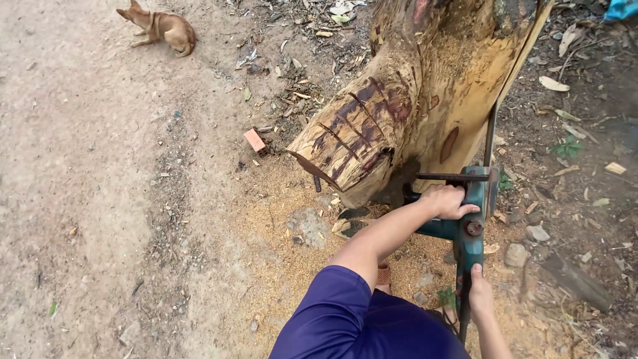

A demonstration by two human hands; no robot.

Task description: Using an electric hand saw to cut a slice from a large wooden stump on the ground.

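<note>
A green chainsaw (469,229) stands upright against a large cut log (399,100), its bar (490,136) running up into the flat pale cut face. My left hand (448,201) grips the front handle near the saw body. My right hand (480,296) is closed around the rear handle lower down. The log's sawn end shows dark red streaks and slanted saw marks. Yellow sawdust (279,246) covers the ground under the log.
A tan dog (163,28) lies on the dirt at the far upper left. A piece of red brick (255,141) sits left of the log. Stones (525,246), dry leaves and twigs litter the ground on the right.
</note>
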